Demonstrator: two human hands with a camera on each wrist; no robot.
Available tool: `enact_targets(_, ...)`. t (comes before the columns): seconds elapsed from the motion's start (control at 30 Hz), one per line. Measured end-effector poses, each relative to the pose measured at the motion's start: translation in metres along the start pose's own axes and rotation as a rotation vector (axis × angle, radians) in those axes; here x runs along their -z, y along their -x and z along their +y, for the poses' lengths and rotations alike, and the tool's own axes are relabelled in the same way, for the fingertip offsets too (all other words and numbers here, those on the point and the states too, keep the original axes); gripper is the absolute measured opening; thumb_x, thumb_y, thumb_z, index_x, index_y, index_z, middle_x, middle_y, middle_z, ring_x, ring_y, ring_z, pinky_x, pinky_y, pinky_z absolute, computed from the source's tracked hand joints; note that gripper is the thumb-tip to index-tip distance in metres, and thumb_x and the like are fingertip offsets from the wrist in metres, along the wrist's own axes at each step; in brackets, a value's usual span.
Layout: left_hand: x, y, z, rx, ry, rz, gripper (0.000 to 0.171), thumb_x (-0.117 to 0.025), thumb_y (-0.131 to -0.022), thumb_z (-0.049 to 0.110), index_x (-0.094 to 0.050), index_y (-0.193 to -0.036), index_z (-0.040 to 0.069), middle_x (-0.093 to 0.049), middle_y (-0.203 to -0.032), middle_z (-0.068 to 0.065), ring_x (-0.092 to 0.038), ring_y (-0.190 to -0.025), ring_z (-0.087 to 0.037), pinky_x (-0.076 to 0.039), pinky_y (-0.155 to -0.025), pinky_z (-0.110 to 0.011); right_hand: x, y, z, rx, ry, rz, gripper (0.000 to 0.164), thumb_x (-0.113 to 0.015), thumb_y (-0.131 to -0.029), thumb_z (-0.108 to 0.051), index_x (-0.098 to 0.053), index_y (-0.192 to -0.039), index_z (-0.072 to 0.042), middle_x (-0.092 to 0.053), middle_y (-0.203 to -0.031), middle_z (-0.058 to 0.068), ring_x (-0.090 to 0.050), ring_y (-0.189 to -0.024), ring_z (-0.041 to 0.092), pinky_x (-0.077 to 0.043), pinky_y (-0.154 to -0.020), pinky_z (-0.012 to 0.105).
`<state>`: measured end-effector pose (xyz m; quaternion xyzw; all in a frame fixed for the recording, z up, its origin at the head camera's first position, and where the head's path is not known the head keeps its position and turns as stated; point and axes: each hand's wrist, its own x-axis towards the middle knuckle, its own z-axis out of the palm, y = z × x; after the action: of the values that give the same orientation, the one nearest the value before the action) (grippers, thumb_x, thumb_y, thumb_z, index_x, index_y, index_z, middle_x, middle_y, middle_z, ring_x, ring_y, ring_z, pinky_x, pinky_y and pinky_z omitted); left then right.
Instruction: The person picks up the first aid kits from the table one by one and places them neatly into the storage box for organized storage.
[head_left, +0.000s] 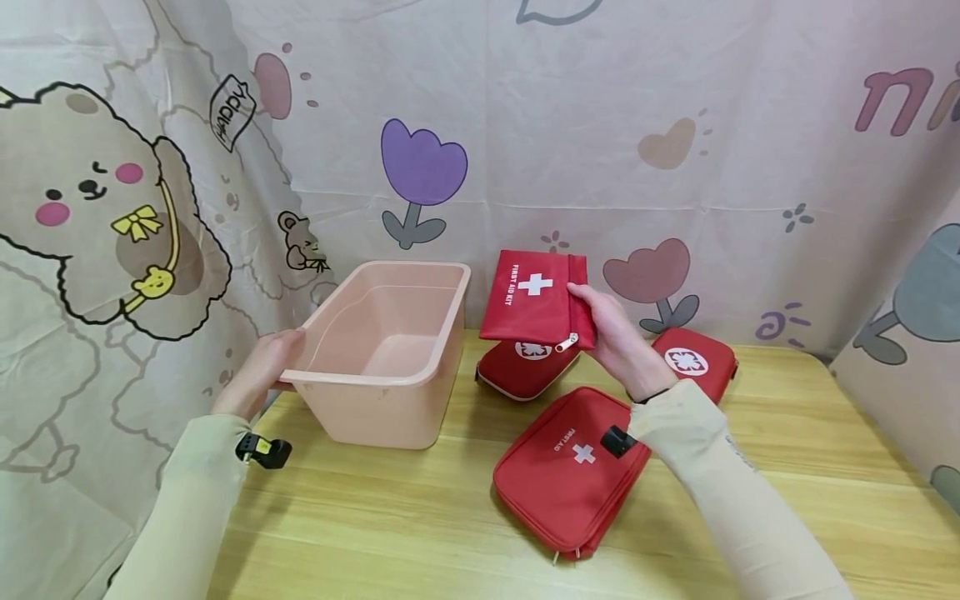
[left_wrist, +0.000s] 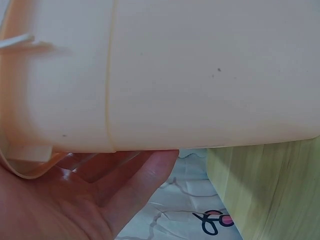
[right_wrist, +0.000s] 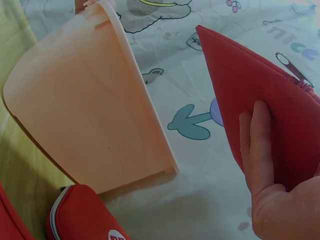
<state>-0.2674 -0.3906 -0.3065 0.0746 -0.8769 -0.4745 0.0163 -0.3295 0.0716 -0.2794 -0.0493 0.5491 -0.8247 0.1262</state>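
Beige-sleeved L hand (head_left: 259, 367) grips pink bin (head_left: 375, 414) on table (head_left: 360, 517) by its near corner; R hand (head_left: 618, 338), well apart, pinches red pouch (head_left: 528, 308) midair, R of bin. Pouch could drop if pinch slackens; bin may tip if L hand pulls.
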Motion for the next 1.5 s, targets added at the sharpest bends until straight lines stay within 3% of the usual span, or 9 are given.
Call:
enact_targets(0.4, 0.001, 0.003, -0.002, -0.004, -0.008, 0.006, 0.072, -0.023, -0.104, 0.047, -0.025, -0.149, -0.009, -0.044, -0.132, -0.032, -0.059, -0.086, -0.014, -0.056, -0.071, -0.033, -0.018, -0.010, 0.006, -0.014, 0.010, -0.013, 0.042, -0.048, -0.103, -0.030, -0.043, -0.139, -0.008, -0.057, -0.117, 0.004, -0.063, -0.092, 0.014, -0.055, -0.079, 0.026)
enact_targets(0.67, 0.000, 0.004, -0.002, -0.014, -0.005, 0.006, 0.071, -0.023, -0.104, 0.047, -0.027, -0.149, -0.009, -0.045, -0.131, -0.032, -0.059, -0.084, -0.012, -0.056, -0.072, -0.033, -0.026, -0.017, 0.008, -0.035, 0.025, -0.012, 0.046, -0.050, -0.102, -0.032, -0.042, -0.141, -0.008, -0.056, -0.120, 0.005, -0.062, -0.095, 0.016, -0.055, -0.079, 0.028)
enact_targets(0.9, -0.001, 0.002, -0.003, -0.008, 0.000, -0.010, 0.072, -0.022, -0.105, 0.048, -0.025, -0.149, -0.009, -0.044, -0.133, -0.031, -0.058, -0.091, -0.019, -0.055, -0.071, -0.032, -0.035, -0.023, 0.012, -0.051, 0.002, 0.004, 0.044, -0.051, -0.102, -0.031, -0.044, -0.139, -0.007, -0.058, -0.116, 0.005, -0.064, -0.088, 0.015, -0.056, -0.075, 0.027)
enact_targets(1.33, 0.000, 0.001, -0.005, -0.028, 0.003, -0.005, 0.072, -0.023, -0.105, 0.048, -0.026, -0.148, -0.009, -0.044, -0.133, -0.032, -0.058, -0.098, -0.026, -0.055, -0.071, -0.033, -0.048, -0.028, 0.018, -0.051, -0.016, 0.000, 0.043, -0.052, -0.101, -0.026, -0.044, -0.139, -0.006, -0.057, -0.117, 0.006, -0.062, -0.092, 0.016, -0.055, -0.075, 0.026)
enact_targets(1.5, 0.000, 0.001, -0.004, -0.031, 0.008, 0.001, 0.071, -0.023, -0.105, 0.047, -0.027, -0.148, -0.009, -0.045, -0.131, -0.032, -0.059, -0.092, -0.022, -0.056, -0.071, -0.034, -0.056, -0.031, 0.019, -0.045, -0.019, -0.005, 0.040, -0.052, -0.101, -0.024, -0.046, -0.136, -0.004, -0.059, -0.113, 0.007, -0.064, -0.087, 0.016, -0.055, -0.072, 0.026)
